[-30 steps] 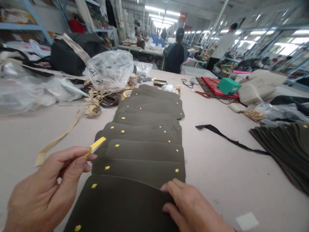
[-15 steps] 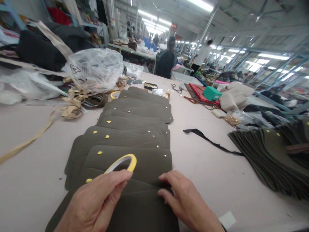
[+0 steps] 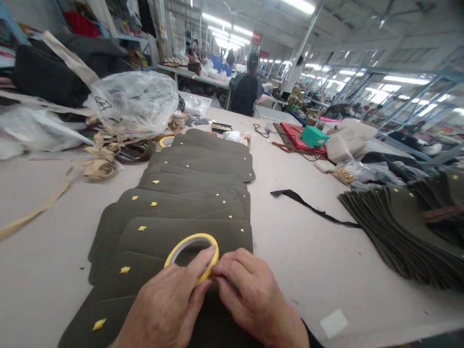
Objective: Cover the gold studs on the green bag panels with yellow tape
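My left hand (image 3: 163, 302) is closed on a roll of yellow tape (image 3: 198, 237), thumb and fingers gripping its right side. My right hand (image 3: 250, 287) pinches at that same edge of the roll; whatever bit of tape lies between its fingertips is hidden. Beneath both hands, dark olive flat panels (image 3: 195, 224) with rounded corners overlap in a long row running away from me. Small yellow tape pieces (image 3: 124, 270) stick to the left part of several panels. Little metal studs (image 3: 242, 230) show near their right ends.
A thick fanned stack of olive panels (image 3: 384, 237) lies at the right. Nearer is a black strip (image 3: 308, 208). Clear plastic bags (image 3: 134, 104) and tan webbing (image 3: 99, 166) sit on the left. Another yellow roll (image 3: 166, 141) lies behind the row. A person (image 3: 246, 92) is farther back.
My right hand has moved left to meet the tape roll and its fingers have closed there. The roll has turned and shifted slightly right. The nearest panel's yellow piece has come into view.
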